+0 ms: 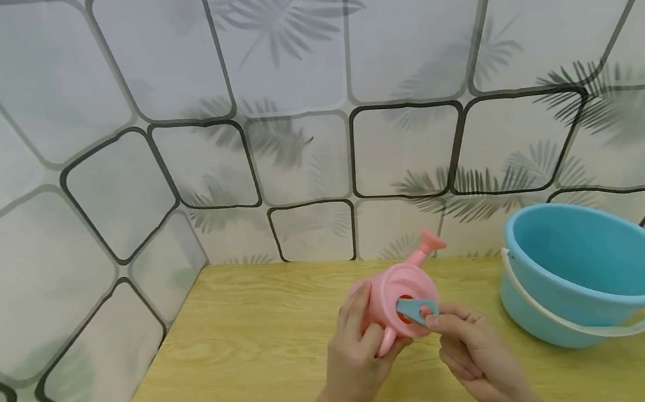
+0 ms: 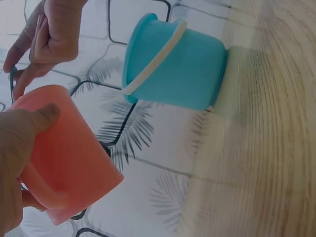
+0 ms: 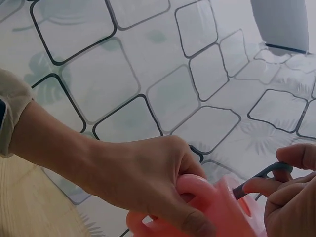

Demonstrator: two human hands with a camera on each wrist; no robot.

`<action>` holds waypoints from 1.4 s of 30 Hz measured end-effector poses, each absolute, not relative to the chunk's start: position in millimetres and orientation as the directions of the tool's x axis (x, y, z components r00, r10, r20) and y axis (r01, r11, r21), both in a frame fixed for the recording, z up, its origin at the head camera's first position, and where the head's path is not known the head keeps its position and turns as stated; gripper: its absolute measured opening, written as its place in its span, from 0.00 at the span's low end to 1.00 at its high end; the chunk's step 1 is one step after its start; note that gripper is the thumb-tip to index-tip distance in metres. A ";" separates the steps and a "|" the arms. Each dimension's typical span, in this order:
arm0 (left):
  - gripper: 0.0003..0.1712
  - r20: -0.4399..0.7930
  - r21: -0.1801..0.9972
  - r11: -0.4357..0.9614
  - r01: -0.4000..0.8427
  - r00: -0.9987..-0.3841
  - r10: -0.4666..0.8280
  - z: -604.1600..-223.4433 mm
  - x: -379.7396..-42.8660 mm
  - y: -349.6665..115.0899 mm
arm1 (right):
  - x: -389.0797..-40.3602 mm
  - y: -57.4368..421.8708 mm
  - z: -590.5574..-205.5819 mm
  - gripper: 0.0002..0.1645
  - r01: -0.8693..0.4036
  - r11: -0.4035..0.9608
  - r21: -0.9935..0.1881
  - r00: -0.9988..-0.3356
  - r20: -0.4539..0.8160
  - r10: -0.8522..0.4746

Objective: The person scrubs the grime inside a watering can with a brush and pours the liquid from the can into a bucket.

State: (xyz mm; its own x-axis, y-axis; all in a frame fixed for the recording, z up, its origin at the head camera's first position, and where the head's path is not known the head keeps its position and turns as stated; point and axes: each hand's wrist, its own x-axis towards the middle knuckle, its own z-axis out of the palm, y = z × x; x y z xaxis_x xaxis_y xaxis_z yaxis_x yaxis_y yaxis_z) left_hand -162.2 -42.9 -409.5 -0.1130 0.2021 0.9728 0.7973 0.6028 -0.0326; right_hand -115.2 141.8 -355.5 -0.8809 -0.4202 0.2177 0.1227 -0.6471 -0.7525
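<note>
On the right of the desk [image 1: 225, 345], room is limited by a blue bucket [image 1: 567, 302] near the back wall [image 1: 306, 163]. Above the desk, a pink watering can [image 1: 378, 297] is gripped by the left hand [image 1: 351, 350], and a blue ring-ended piece [image 1: 412, 309] is pinched at its opening by the right hand [image 1: 477, 349]. Leftward, the desk is bounded by the side wall [image 1: 26, 274].

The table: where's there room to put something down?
The biggest free patch of table lies between the left wall and the left hand. A smaller gap sits between the pink watering can and blue bucket. It's crowded at the can: the left hand grips it, the right hand pinches a blue piece.
</note>
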 end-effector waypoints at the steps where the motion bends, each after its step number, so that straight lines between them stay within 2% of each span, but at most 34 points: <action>1: 0.23 0.972 -0.024 0.602 0.798 -0.122 0.202 -409.2 -162.1 -42.9 | -115.4 142.9 -355.3 0.25 0.122 -0.661 -0.741 -0.874 0.236 -0.426; 5: 0.24 0.971 -0.001 0.613 0.790 -0.146 0.191 -408.8 -161.6 -41.9 | -114.9 146.6 -353.5 0.26 0.135 -0.681 -0.720 -0.869 0.244 -0.431; 11: 0.23 0.973 -0.040 0.608 0.793 -0.106 0.202 -407.1 -160.0 -35.4 | -115.9 146.5 -354.8 0.26 0.136 -0.649 -0.748 -0.876 0.216 -0.432; 15: 0.24 0.970 -0.013 0.610 0.792 -0.137 0.199 -407.2 -161.0 -37.4 | -115.5 150.9 -354.4 0.26 0.080 -0.654 -0.753 -0.890 0.241 -0.386; 18: 0.24 0.967 -0.001 0.615 0.789 -0.156 0.202 -407.7 -162.1 -39.9 | -112.9 153.9 -352.8 0.23 0.024 -0.607 -0.794 -0.916 0.226 -0.331; 22: 0.23 0.964 -0.010 0.593 0.805 -0.149 0.218 -408.3 -161.1 -39.1 | -110.2 151.0 -350.1 0.16 -0.013 -0.451 -0.892 -0.960 0.138 -0.246; 25: 0.23 0.964 -0.010 0.572 0.820 -0.145 0.224 -408.3 -160.4 -37.3 | -109.9 145.5 -345.6 0.10 -0.055 -0.283 -0.958 -0.991 0.088 -0.106; 27: 0.23 0.961 0.000 0.566 0.825 -0.156 0.228 -408.8 -160.3 -36.9 | -109.1 141.3 -342.2 0.11 -0.125 -0.108 -0.986 -0.992 0.124 0.016; 29: 0.23 0.956 0.012 0.559 0.829 -0.172 0.236 -410.3 -160.5 -35.6 | -108.6 138.1 -342.3 0.11 -0.239 0.105 -0.965 -0.961 0.250 0.118; 31: 0.23 0.951 0.015 0.560 0.829 -0.185 0.249 -411.9 -160.1 -35.1 | -110.3 135.0 -347.3 0.09 -0.405 0.303 -0.862 -0.872 0.464 0.154; 32: 0.23 0.948 0.015 0.560 0.828 -0.190 0.255 -412.7 -159.9 -35.2 | -112.2 133.5 -351.1 0.08 -0.505 0.384 -0.773 -0.796 0.589 0.138; 35: 0.23 0.947 0.003 0.568 0.823 -0.185 0.262 -413.5 -160.2 -35.7 | -122.5 129.7 -362.0 0.06 -0.720 0.544 -0.431 -0.494 0.869 0.036; 37: 0.24 0.951 -0.014 0.576 0.818 -0.166 0.259 -412.9 -162.1 -37.3 | -130.3 126.2 -364.2 0.11 -0.769 0.603 -0.212 -0.290 0.956 -0.034; 39: 0.23 0.954 -0.021 0.583 0.812 -0.159 0.256 -411.8 -165.1 -39.8 | -137.0 122.5 -364.2 0.17 -0.771 0.635 -0.051 -0.137 0.987 -0.087; 40: 0.24 0.953 -0.024 0.590 0.807 -0.159 0.256 -411.1 -166.8 -41.3 | -139.7 120.9 -363.9 0.16 -0.766 0.643 0.002 -0.085 0.991 -0.105; 42: 0.24 0.953 -0.032 0.606 0.795 -0.158 0.257 -409.9 -170.5 -44.6 | -143.0 119.9 -365.1 0.16 -0.760 0.647 0.062 -0.042 0.989 -0.144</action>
